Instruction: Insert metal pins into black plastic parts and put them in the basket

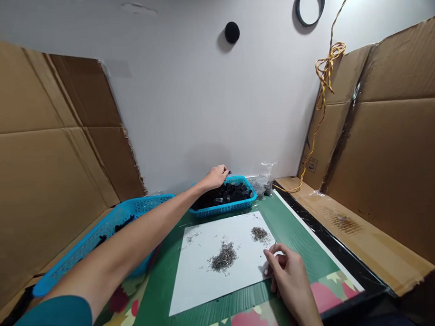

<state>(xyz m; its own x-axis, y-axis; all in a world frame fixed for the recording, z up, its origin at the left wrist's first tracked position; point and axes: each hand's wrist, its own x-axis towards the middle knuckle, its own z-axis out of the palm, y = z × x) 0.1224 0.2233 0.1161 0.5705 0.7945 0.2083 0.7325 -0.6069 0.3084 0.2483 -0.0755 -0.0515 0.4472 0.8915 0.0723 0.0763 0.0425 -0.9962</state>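
My left hand [218, 176] reaches over the far blue basket [222, 209], its fingers pinched on a small black piece [229, 172]. Many black pieces [234, 193] fill that basket. At the right edge of the white sheet [196, 287], my right hand [285, 270] is closed, with a thin tool-like item [267, 269] partly hidden in its fingers. On the sheet lie a larger pile of small metal bits [223, 258] and a smaller pile [259, 234], with loose bits at the upper left.
A larger blue basket [81, 244] with some black pieces stands at the left, partly behind my left arm. Clear plastic bags [263, 184] lie beside the far basket. Cardboard walls [398, 128] flank both sides, and a yellow cord [320, 102] hangs at the right.
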